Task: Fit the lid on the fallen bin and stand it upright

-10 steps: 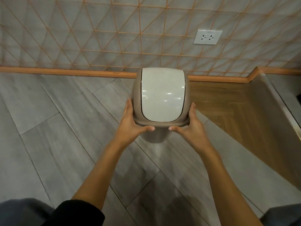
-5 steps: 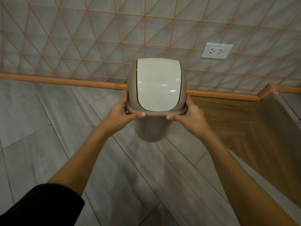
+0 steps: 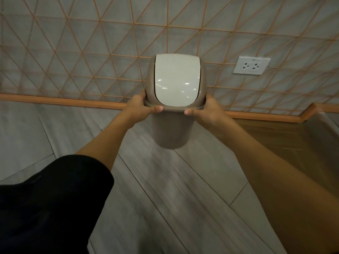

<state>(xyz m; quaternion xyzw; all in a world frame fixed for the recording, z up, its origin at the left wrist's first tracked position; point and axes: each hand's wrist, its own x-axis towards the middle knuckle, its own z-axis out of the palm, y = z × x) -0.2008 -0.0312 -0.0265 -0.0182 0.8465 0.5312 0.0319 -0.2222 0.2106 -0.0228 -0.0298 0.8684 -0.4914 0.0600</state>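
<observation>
Since the earlier frame, the bin (image 3: 172, 132) is carried farther toward the wall, upper centre of frame. Its lid (image 3: 177, 81) is fitted; left hand (image 3: 141, 109) and right hand (image 3: 207, 111) are clamped on the rim. Setting it squarely down is judged next.

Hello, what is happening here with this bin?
A person holds a small taupe bin with both hands, the left hand and the right hand gripping opposite sides of the rim. The lid, with its white swing flap, is already fitted. The bin is upright, near the wall below a socket; whether its base touches the floor is unclear.
</observation>
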